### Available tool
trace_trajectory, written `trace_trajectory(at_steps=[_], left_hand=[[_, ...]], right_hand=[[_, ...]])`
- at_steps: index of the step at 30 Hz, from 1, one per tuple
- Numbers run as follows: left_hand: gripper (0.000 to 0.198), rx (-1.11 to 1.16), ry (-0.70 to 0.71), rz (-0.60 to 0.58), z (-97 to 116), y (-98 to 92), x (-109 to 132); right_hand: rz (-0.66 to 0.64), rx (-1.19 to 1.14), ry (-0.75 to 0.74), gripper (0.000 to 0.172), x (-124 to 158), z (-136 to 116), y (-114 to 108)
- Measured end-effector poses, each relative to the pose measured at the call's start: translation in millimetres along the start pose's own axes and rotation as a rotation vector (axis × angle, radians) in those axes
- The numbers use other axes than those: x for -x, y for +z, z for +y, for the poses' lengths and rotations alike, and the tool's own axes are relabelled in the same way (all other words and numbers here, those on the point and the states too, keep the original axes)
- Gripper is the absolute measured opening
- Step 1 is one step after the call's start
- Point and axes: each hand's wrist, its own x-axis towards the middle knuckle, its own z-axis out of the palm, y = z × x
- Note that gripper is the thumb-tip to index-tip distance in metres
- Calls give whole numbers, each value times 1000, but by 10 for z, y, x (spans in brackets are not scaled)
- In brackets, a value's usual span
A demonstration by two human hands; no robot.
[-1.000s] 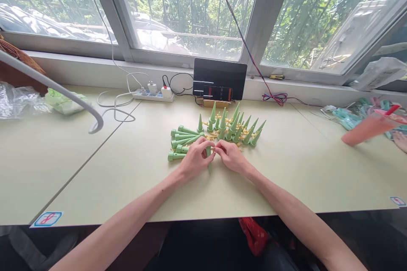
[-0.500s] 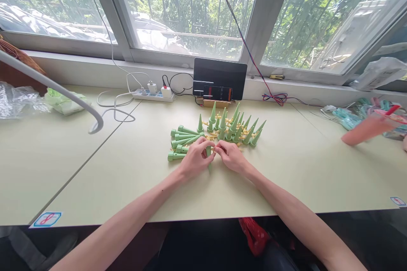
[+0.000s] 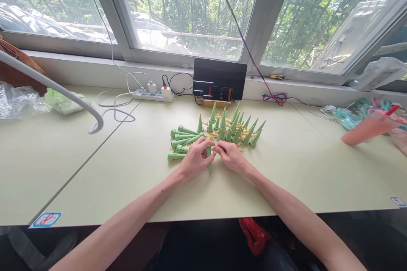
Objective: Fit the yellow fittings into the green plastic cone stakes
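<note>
My left hand [image 3: 197, 157] is closed around a green plant watering spike [image 3: 208, 151], its tip pointing down toward the table. My right hand [image 3: 231, 155] pinches a small yellow valve piece [image 3: 214, 149] against the side of that spike; fingertips partly hide it. Left of my hands, several green spikes [image 3: 176, 156] lie on their sides. Beyond them, several more green spikes [image 3: 233, 127] stand point up, with small yellow pieces [image 3: 222, 125] scattered among them.
A tablet [image 3: 220, 72] and a phone [image 3: 218, 93] lean at the back. Behind left sits a power strip [image 3: 155, 96] with cables. A grey curved tube [image 3: 63, 82] crosses the left side. At right are a pink cup [image 3: 365, 130] and another person's hand [image 3: 400, 140].
At the right edge the other person's hand has come further into view beside the cup. My own hands have hardly moved.
</note>
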Motion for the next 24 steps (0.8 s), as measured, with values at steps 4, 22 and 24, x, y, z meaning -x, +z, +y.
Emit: trace_trajectory(at_steps=[4, 22, 24], left_hand=[[15, -1, -2, -3, 2, 0, 1], [17, 17, 1, 5, -2, 5, -3], [16, 17, 3, 4, 0, 2, -2]], right_hand=[[-3, 0, -1, 28, -2, 6, 2], [-2, 20, -2, 29, 0, 10, 2], [-4, 26, -4, 30, 0, 11, 2]])
